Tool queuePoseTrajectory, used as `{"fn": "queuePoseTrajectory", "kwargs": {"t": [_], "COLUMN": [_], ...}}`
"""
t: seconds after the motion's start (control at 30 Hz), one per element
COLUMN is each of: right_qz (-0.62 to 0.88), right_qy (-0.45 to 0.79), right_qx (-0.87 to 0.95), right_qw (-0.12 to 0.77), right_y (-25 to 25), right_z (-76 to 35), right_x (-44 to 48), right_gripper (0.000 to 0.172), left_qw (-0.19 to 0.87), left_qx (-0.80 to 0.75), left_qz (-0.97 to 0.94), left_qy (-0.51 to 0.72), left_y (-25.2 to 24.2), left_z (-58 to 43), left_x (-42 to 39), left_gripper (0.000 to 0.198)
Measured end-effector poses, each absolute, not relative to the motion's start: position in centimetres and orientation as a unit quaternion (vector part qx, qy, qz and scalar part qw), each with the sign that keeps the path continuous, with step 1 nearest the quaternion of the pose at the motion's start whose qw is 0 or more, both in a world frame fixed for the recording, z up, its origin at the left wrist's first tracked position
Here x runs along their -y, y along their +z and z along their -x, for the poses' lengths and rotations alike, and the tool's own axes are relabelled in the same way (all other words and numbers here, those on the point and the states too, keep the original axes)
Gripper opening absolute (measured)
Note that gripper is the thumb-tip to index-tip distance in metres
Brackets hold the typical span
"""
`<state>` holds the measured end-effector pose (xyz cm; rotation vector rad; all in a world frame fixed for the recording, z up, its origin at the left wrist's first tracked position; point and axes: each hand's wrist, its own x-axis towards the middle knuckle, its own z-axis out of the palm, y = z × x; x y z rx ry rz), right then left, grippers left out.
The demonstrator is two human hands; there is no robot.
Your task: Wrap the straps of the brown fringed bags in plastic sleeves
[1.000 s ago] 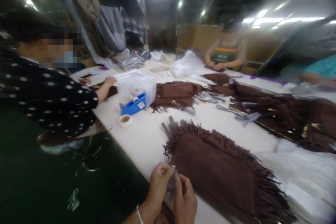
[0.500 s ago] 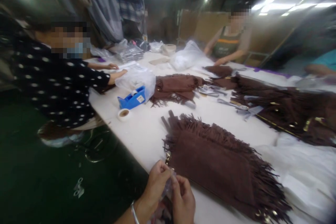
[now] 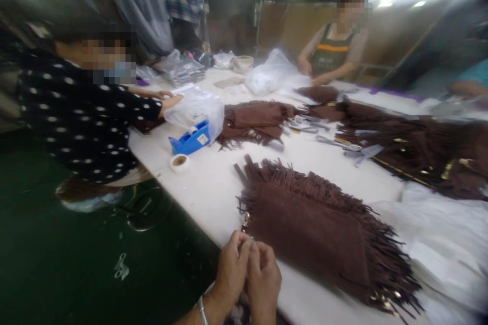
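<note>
A brown fringed suede bag (image 3: 308, 233) lies flat on the white table in front of me. At its near left corner is a gold metal clasp (image 3: 246, 221). My left hand (image 3: 232, 264), with a bangle at the wrist, is closed in a pinch just below that clasp. Beside it, my right hand (image 3: 264, 274) pinches too, and the fingertips of both hands meet. Whatever small thing they hold is hidden by the fingers. More gold hardware (image 3: 385, 298) shows at the bag's near right corner.
A blue tape dispenser (image 3: 190, 138) and a white tape roll (image 3: 179, 163) stand at the left edge. More brown fringed bags (image 3: 259, 116) lie beyond, with a larger pile (image 3: 419, 147) rightward. White plastic (image 3: 442, 244) spreads at right. Co-workers sit left and stand across the table.
My hands have drawn closer together at the bag's corner, and the clear plastic seen between them earlier is now mostly hidden. The bag stays in place; the view has shifted slightly.
</note>
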<state>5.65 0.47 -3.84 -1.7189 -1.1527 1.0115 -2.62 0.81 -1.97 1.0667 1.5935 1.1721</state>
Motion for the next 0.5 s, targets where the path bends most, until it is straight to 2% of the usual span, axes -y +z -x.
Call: {"fn": "queuePoseTrajectory", "kwargs": {"t": [0.2, 0.4, 0.5], "right_qz": [0.668, 0.641, 0.638], "right_qy": [0.391, 0.390, 0.403], "right_qx": [0.474, 0.517, 0.530], "right_qw": [0.421, 0.413, 0.387], "right_y": [-3.7, -3.6, -3.4], "right_z": [-5.6, -6.1, -6.4], "right_x": [-0.3, 0.4, 0.3], "right_gripper": [0.036, 0.034, 0.031], "left_qw": [0.481, 0.623, 0.651], "left_qx": [-0.615, -0.562, -0.540], "left_qz": [-0.404, -0.239, -0.181], "left_qy": [0.476, 0.488, 0.502], "left_y": [-1.3, -1.7, -1.8], "left_z": [3.5, 4.5, 4.4], "left_x": [-0.7, -1.6, -1.7], "left_gripper": [0.025, 0.021, 0.022]}}
